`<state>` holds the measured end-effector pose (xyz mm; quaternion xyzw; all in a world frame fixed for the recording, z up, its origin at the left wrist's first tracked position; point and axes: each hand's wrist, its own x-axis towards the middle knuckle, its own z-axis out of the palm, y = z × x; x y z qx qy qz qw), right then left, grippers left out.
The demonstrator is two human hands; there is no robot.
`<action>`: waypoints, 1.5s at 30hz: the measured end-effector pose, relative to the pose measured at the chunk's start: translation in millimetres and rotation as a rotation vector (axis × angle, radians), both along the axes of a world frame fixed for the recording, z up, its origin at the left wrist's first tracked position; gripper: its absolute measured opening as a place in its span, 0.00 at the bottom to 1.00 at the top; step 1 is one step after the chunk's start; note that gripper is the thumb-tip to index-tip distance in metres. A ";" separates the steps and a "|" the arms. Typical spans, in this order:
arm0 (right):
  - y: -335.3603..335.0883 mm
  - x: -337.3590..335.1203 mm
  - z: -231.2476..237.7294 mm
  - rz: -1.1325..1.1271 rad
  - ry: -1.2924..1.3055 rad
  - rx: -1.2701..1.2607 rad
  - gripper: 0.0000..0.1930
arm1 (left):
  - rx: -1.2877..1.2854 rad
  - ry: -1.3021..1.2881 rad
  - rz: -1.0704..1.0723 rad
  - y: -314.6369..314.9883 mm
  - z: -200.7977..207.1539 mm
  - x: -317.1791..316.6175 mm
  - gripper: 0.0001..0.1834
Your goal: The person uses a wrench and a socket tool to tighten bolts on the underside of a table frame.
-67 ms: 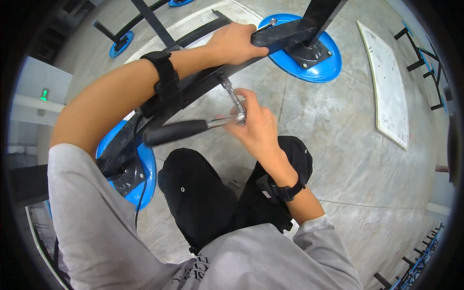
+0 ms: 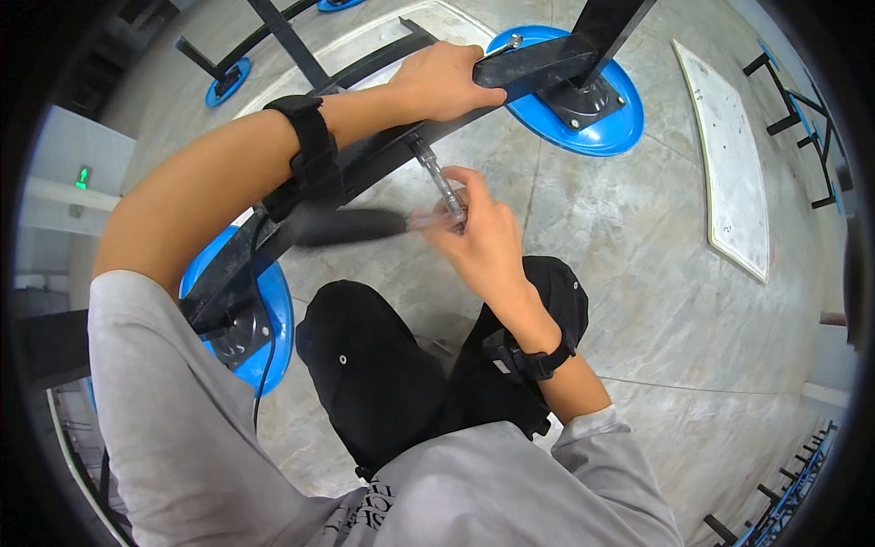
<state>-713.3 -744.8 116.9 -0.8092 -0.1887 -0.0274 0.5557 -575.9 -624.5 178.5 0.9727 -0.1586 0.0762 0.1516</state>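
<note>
My right hand [image 2: 488, 237] is closed around the head of a ratchet wrench [image 2: 351, 227], whose black handle is smeared by motion. From its head a chrome extension [image 2: 437, 175] runs up to the side of a black metal beam [image 2: 383, 164]. My left hand [image 2: 442, 84] is wrapped over the far side of this frame, with fingers and thumb on the black metal. Beside its fingers sticks out the silver end of what looks like a spanner [image 2: 515, 42]; whether the hand grips that too is hidden.
Blue round discs with black plates lie under the frame, one at upper right [image 2: 620, 123] and one at left [image 2: 278, 333]. A white panel [image 2: 729, 164] is on the grey floor at right. Other frames [image 2: 807, 114] stand farther off. A black cable [image 2: 260, 301] hangs at left.
The ratchet's handle has swung up and slightly to the right, pivoting at its head. My left hand and the frame hold still.
</note>
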 end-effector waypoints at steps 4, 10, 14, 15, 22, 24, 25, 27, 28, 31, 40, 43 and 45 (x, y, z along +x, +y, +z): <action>-4.4 12.9 0.3 0.087 0.623 0.627 0.23 | 0.004 0.006 -0.010 0.5 -1.3 0.6 0.27; -21.6 21.2 -14.3 0.392 1.265 1.152 0.29 | 0.019 -0.012 0.025 -1.5 0.0 0.7 0.28; -14.8 12.6 -6.8 0.390 1.379 1.194 0.29 | 0.025 -0.001 0.026 0.8 -2.4 1.6 0.28; -11.5 10.7 -5.4 0.319 1.395 1.198 0.28 | 0.032 -0.020 0.034 1.0 -3.2 2.6 0.28; 14.1 -0.1 -3.3 -0.176 0.833 1.059 0.23 | 0.031 -0.013 0.029 0.3 -1.8 3.5 0.27; 13.5 -7.0 4.1 -0.209 0.770 1.025 0.28 | 0.038 -0.021 0.027 -4.1 0.2 4.6 0.27; 14.8 -8.8 3.8 -0.221 0.739 0.924 0.28 | 0.037 -0.016 0.031 -2.9 -1.5 4.9 0.27; 16.2 -10.8 -0.9 -0.238 0.708 0.812 0.28 | 0.014 -0.010 0.024 1.2 -5.4 4.6 0.27; 13.1 -13.3 -5.3 -0.176 0.614 0.667 0.28 | 0.013 -0.010 0.017 1.0 -5.5 3.1 0.27; -2.0 -12.0 -0.9 -0.086 0.480 0.293 0.27 | 0.027 -0.034 0.011 0.0 -3.4 3.1 0.28; -12.8 2.9 9.0 -0.152 -0.013 -0.552 0.20 | 0.013 -0.103 0.013 2.3 -9.2 3.5 0.27; -12.7 3.8 22.1 -0.125 -0.059 -0.664 0.20 | 0.004 0.010 0.034 -0.5 10.8 -7.5 0.28; -14.5 14.8 -4.8 -0.108 -0.314 -0.462 0.18 | -0.026 0.114 0.044 -2.4 22.4 -14.0 0.28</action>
